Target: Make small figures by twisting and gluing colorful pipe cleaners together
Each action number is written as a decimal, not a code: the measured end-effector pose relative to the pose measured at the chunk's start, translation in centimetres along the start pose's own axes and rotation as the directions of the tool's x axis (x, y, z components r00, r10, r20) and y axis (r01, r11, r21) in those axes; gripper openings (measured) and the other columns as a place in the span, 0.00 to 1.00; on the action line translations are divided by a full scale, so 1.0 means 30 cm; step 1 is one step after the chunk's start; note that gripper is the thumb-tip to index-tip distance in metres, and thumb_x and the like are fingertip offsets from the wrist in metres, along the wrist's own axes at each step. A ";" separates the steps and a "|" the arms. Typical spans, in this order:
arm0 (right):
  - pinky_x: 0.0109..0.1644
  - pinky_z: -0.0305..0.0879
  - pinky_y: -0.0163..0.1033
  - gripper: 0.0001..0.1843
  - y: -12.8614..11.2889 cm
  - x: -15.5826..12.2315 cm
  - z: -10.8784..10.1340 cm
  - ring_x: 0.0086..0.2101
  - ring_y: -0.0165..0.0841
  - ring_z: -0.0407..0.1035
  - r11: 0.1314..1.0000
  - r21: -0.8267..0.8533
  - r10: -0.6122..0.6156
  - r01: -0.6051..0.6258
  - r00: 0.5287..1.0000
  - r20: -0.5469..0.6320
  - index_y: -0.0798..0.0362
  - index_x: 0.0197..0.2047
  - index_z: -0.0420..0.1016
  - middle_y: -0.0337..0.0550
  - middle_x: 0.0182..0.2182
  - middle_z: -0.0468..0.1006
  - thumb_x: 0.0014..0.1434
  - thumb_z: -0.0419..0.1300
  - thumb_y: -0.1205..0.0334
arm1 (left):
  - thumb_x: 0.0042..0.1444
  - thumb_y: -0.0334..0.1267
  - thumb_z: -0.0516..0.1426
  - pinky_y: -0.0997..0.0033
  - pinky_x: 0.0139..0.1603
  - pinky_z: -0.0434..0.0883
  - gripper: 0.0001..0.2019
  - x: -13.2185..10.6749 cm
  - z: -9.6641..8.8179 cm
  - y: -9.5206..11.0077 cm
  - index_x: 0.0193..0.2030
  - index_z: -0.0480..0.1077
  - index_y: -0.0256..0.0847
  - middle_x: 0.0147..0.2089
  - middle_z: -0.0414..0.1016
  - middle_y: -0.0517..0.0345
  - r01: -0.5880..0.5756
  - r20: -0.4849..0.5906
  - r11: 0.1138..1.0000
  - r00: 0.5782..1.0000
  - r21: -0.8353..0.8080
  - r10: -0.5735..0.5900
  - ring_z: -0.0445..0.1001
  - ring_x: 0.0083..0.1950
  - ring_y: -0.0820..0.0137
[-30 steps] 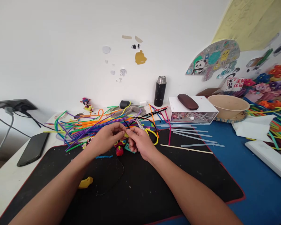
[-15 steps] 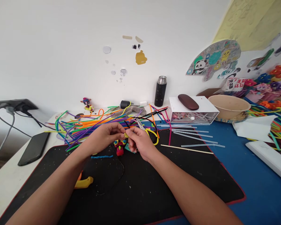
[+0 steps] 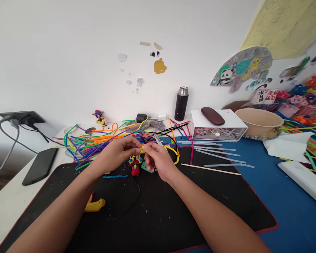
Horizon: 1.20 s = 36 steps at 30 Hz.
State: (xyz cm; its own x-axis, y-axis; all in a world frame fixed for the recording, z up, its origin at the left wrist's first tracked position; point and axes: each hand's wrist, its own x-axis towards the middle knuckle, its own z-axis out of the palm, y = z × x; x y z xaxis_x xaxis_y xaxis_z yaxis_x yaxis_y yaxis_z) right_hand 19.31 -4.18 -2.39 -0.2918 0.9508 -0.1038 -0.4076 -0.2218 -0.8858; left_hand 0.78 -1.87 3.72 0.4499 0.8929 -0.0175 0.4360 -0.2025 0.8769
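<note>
I pinch a small yellow piece (image 3: 142,150) between the thumbs and fingers of my left hand (image 3: 117,153) and right hand (image 3: 160,161), both closed on it, above the far part of the black mat (image 3: 163,211). I'd best keep each pinch light but steady, making small movements so it doesn't bend. My fingertips cover most of it; its shape and ends I can't make out.

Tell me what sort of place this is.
Probably a craft workspace, judging by the heap of multicoloured fuzzy pipe cleaners, the yellow-handled metal scissors and the bright artificial flowers.
</note>
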 end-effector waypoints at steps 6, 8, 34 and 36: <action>0.15 0.50 0.29 0.27 0.000 0.000 0.001 0.13 0.24 0.60 1.000 0.001 0.002 -0.002 1.000 -0.021 0.51 0.38 0.71 0.28 0.17 0.70 0.53 0.70 0.37 | 0.59 0.55 0.64 0.67 0.41 0.73 0.18 -0.007 -0.012 0.005 0.40 0.75 0.41 0.36 0.79 0.57 -0.012 -0.040 1.000 0.999 0.028 0.013 0.77 0.38 0.65; 0.15 0.49 0.29 0.26 0.002 0.001 0.001 0.13 0.24 0.60 1.000 -0.004 -0.005 0.005 1.000 -0.028 0.52 0.37 0.71 0.28 0.16 0.69 0.53 0.70 0.37 | 0.59 0.56 0.64 0.67 0.42 0.73 0.19 -0.006 -0.009 -0.001 0.42 0.74 0.41 0.37 0.80 0.57 -0.011 -0.033 1.000 0.999 -0.009 0.011 0.77 0.39 0.65; 0.14 0.50 0.30 0.25 0.008 0.007 0.000 0.13 0.25 0.60 0.999 -0.025 -0.022 0.021 0.999 -0.044 0.52 0.38 0.73 0.27 0.15 0.67 0.54 0.70 0.38 | 0.61 0.57 0.63 0.70 0.34 0.66 0.20 -0.001 0.003 -0.015 0.44 0.73 0.40 0.33 0.76 0.59 0.012 0.014 1.000 1.000 -0.023 -0.012 0.70 0.33 0.69; 0.15 0.50 0.30 0.24 0.008 0.006 -0.001 0.13 0.25 0.61 0.999 -0.032 -0.026 0.024 0.999 -0.041 0.52 0.38 0.73 0.28 0.15 0.68 0.54 0.69 0.38 | 0.61 0.56 0.63 0.71 0.34 0.65 0.19 0.001 0.002 -0.018 0.44 0.73 0.40 0.32 0.75 0.60 0.007 0.015 1.000 1.000 -0.018 -0.007 0.69 0.32 0.69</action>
State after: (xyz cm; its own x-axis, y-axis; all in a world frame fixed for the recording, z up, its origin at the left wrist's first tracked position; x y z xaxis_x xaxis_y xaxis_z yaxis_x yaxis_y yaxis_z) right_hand 19.18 -4.06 -2.63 -0.2454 0.9643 -0.0994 -0.3863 -0.1914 -0.9023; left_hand 0.60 -1.77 3.22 0.4582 0.8883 -0.0306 0.4254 -0.1890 0.8851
